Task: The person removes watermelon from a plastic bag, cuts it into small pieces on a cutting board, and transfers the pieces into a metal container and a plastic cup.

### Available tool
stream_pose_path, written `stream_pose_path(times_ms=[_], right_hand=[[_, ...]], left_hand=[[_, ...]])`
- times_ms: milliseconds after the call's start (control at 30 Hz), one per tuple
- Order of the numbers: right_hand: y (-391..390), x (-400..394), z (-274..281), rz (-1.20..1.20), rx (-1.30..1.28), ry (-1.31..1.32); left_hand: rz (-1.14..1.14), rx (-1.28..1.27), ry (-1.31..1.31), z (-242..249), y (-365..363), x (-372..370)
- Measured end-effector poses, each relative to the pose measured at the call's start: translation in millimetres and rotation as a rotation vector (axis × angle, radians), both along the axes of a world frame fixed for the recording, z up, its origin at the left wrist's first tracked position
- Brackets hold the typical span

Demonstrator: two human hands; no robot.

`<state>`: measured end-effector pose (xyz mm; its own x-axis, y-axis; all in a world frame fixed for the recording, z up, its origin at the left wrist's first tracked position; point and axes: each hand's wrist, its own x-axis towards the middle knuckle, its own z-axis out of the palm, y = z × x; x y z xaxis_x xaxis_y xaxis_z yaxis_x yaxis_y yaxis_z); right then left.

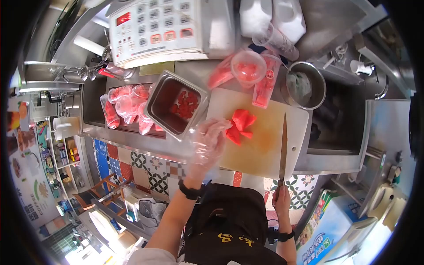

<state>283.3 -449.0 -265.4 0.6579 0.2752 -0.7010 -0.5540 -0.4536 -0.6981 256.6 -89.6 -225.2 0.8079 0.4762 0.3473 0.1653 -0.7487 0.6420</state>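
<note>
My left hand (207, 139), in a clear loose plastic glove, reaches over the left edge of a white cutting board (265, 157). Its fingers are curled against the left side of some red watermelon pieces (240, 123); the crinkled glove partly hides the fingertips. Low on the right, my right hand (281, 198) is closed around the handle of a long knife (284, 145). The blade lies along the right part of the board, pointing away from me and apart from the fruit. Left of the board, a steel pan (161, 108) contains small red fruit cubes (185, 104).
Plastic cups of red fruit (128, 106) lie left of the pan. More filled cups (249, 68) stand behind the board, near a steel pot (304, 86) with something whitish inside. A white keypad machine (154, 33) and white jugs (271, 17) are at the back.
</note>
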Motion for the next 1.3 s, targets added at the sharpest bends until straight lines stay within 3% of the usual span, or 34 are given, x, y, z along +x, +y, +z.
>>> stream_pose_path(times_ms=[100, 167, 300, 433, 467, 533, 633, 733, 767, 833, 933, 1033, 1067, 1167, 1200, 1233, 1300], right_hand=[[-0.2, 2.4, -7.7, 0.069, -0.094, -0.039], [1.2, 3.1, -13.5, 0.172, -0.186, -0.207], [-2.0, 2.5, -27.4, 0.278, -0.295, -0.289], [0.1, 5.6, -17.6, 0.289, -0.337, -0.528], [-2.9, 5.3, -19.2, 0.290, -0.348, -0.558], [-4.3, 7.4, -16.1, 0.281, -0.341, -0.605], [-2.2, 15.1, -6.5, 0.280, -0.308, -0.698], [12.5, 28.7, 20.5, 0.339, -0.248, -0.739], [20.6, 33.9, 32.9, 0.372, -0.222, -0.744], [38.2, 40.7, 51.6, 0.469, -0.101, -0.670], [81.2, 52.2, 85.6, 0.643, 0.140, -0.397], [139.8, 57.3, 122.2, 0.760, 0.356, 0.037], [158.2, 54.8, 129.8, 0.783, 0.413, 0.197], [201.7, 32.9, 105.1, 0.707, 0.475, 0.549], [218.8, 31.0, 113.2, 0.668, 0.330, 0.584], [221.8, 27.3, 113.4, 0.650, 0.373, 0.600], [220.8, 29.7, 109.4, 0.625, 0.453, 0.632]], left_hand=[[0.262, -0.174, 0.372, -20.6, -23.7, 9.7], [0.262, -0.237, 0.464, -52.0, -22.5, 7.6], [0.133, -0.253, 0.535, -80.8, -2.7, -2.7], [0.132, -0.514, 0.430, -120.6, 27.1, -26.3], [0.196, -0.733, 0.407, -116.1, 24.1, -28.4], [0.336, -1.166, 0.350, -60.1, 13.9, -9.3], [0.341, -1.293, 0.195, -71.5, 11.7, -15.5], [0.208, -1.341, 0.036, -92.2, 17.6, -32.9], [0.197, -1.227, 0.036, -102.4, 17.4, -35.7], [0.187, -0.994, 0.029, -117.9, 9.1, -30.6], [0.160, -0.741, 0.465, -78.1, -8.1, -7.6], [0.179, -0.435, 0.344, -78.3, -13.8, -16.2], [0.249, -0.876, 0.279, -80.3, -14.9, -17.1], [0.271, -1.104, 0.115, -89.8, -14.0, -34.8], [0.248, -1.118, 0.047, -91.7, -13.8, -37.0], [0.270, -1.165, -0.067, -104.4, -17.6, -40.4], [0.286, -1.063, 0.025, -116.2, -13.2, -48.6]])
